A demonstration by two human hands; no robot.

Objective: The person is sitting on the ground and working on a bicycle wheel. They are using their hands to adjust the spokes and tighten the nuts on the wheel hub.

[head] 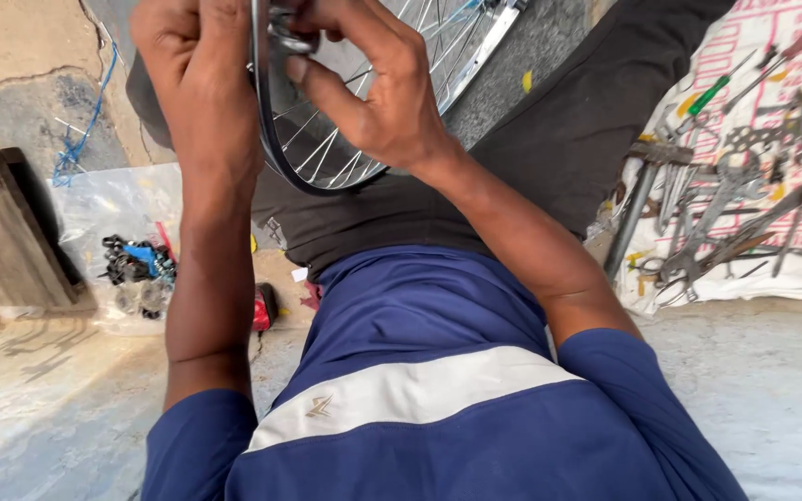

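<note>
Both hands work at a spoked bicycle wheel (327, 139) held over the lap, near the top of the view. The left hand (199, 83) wraps its fingers shut on the dark rim; the right hand (373, 88) pinches a small metal part (291, 39) against the rim (thumb pressed down). Spanners and screwdrivers (735, 186) lie on a printed sheet (791, 269) to the right.

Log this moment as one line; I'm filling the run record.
left hand: on wheel rim | right hand: pinching metal part at rim | tools: on sheet, right
</note>
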